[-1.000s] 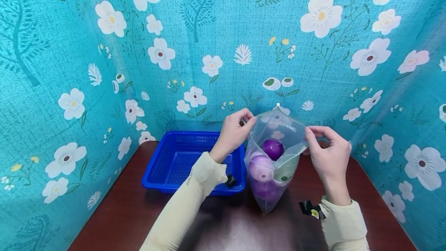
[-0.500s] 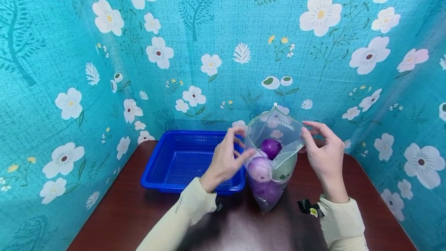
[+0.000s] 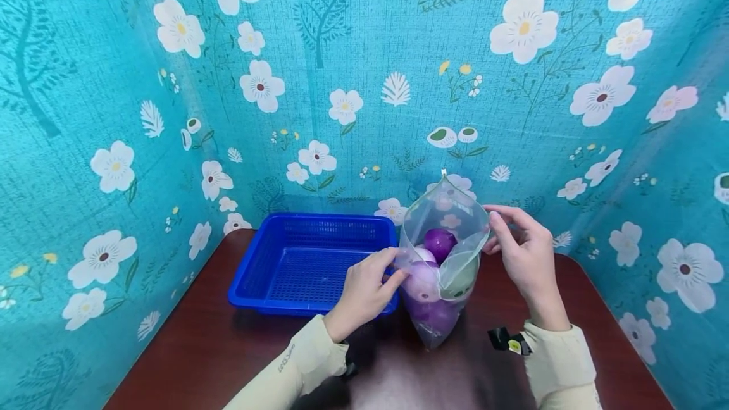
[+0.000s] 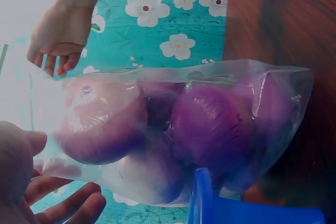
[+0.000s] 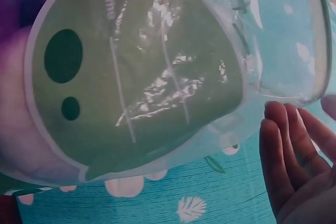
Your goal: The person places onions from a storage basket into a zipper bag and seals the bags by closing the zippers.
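Note:
A clear zip bag (image 3: 462, 252) stands upright on the table with its mouth spread wide. A green print covers part of its front, and a white slider (image 3: 443, 172) sits at the top corner. Several purple onions (image 4: 212, 127) fill its lower part; one dark red onion (image 3: 440, 244) lies on top. My left hand (image 3: 364, 290) pinches the left side of the bag near the rim, its other fingers loosely spread in the left wrist view. On the opposite side my right hand (image 3: 526, 255) pinches the rim between thumb and forefinger; the right wrist view shows its fingers (image 5: 278, 156) beside the bag's edge.
A blue plastic basket (image 3: 242, 293) with slotted walls stands left of the bag, close to my left hand. The dark red-brown table (image 3: 188, 359) ends at a floral turquoise curtain (image 3: 364, 49) on the back and both sides.
My left hand let go of the rim, spread its fingers, then moved lower and took hold of the bag again. The right hand has shifted slightly left with the rim.

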The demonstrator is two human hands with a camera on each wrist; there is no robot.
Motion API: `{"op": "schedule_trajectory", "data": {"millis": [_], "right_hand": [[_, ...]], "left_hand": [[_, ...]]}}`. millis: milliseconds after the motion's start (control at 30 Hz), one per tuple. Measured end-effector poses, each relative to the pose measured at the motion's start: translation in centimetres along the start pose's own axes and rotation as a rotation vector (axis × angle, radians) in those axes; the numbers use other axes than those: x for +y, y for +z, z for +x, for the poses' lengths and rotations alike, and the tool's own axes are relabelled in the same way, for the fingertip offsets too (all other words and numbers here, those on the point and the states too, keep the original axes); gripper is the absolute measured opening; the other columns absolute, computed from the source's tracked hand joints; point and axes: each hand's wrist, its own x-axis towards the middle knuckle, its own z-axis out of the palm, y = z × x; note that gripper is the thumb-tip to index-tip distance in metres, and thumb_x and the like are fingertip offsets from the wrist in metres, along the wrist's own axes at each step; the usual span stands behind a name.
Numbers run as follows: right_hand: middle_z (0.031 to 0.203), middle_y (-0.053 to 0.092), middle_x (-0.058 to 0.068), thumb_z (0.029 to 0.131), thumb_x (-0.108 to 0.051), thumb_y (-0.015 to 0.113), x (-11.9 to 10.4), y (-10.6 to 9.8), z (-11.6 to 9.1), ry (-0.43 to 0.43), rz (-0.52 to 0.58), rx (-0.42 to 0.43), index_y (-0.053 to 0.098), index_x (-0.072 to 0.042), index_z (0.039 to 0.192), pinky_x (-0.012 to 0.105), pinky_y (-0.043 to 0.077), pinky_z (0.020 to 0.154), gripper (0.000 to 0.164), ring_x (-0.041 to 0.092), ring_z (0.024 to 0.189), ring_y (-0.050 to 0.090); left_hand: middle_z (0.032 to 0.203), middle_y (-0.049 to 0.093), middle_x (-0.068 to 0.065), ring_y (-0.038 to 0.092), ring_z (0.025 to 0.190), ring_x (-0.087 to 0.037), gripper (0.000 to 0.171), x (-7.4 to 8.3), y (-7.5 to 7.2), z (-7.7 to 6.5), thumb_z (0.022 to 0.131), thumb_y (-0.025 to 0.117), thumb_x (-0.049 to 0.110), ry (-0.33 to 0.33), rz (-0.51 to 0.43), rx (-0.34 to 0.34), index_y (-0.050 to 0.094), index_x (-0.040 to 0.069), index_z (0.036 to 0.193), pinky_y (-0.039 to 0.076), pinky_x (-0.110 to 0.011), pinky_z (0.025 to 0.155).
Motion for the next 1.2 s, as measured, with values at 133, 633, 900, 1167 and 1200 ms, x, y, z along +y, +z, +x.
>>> {"op": "schedule_trajectory", "data": {"millis": [133,633,900,1167,1200], "right_hand": [[0.094,0.067,-0.009,0.108,-0.022,0.056,1.2,-0.1,0.5,0.042,0.062,-0.010,0.069,-0.006,0.131,0.022,0.060,0.063,0.031,0.011,0.067,0.068],[0.152,0.046,0.016,0.101,0.001,0.061,3.5,0.0,5.3,-0.227,-0.028,-0.415,0.065,-0.004,0.132,0.009,0.035,0.108,0.032,0.010,0.140,0.042],[0.164,0.039,0.015,0.112,-0.035,0.044,5.1,0.3,6.2,0.117,0.054,-0.625,0.035,-0.017,0.162,0.048,0.036,0.120,0.054,0.030,0.150,0.038],[0.143,0.061,0.021,0.108,-0.032,0.057,7.5,2.1,5.1,0.179,0.068,-0.593,0.052,-0.011,0.152,0.019,0.049,0.097,0.049,0.005,0.120,0.063],[0.147,0.058,0.019,0.107,-0.034,0.057,7.6,2.2,5.3,0.190,0.074,-0.577,0.050,-0.013,0.153,0.021,0.048,0.100,0.051,0.008,0.125,0.060]], "left_hand": [[0.104,0.076,0.009,0.069,0.082,-0.008,0.025,-0.1,0.1,0.0,0.107,0.056,0.039,0.030,-0.009,0.007,0.072,0.026,0.122,0.055,-0.024,0.067],[0.108,0.072,0.004,0.068,0.094,-0.012,0.021,-1.2,0.2,0.4,0.109,0.053,0.023,0.053,-0.101,-0.056,0.071,0.019,0.119,0.057,-0.034,0.081],[0.114,0.069,-0.008,0.071,0.094,-0.018,0.026,-2.2,0.5,1.3,0.112,0.045,0.019,-0.079,-0.489,-0.200,0.067,0.010,0.124,0.061,-0.024,0.079],[0.122,0.068,-0.012,0.068,0.109,-0.021,0.027,-2.9,1.4,1.9,0.113,0.040,0.021,-0.159,-0.644,-0.251,0.063,0.008,0.118,0.061,-0.027,0.085],[0.121,0.067,-0.013,0.067,0.110,-0.021,0.027,-2.9,1.4,2.0,0.113,0.040,0.021,-0.159,-0.651,-0.255,0.063,0.008,0.118,0.061,-0.028,0.085]]}}
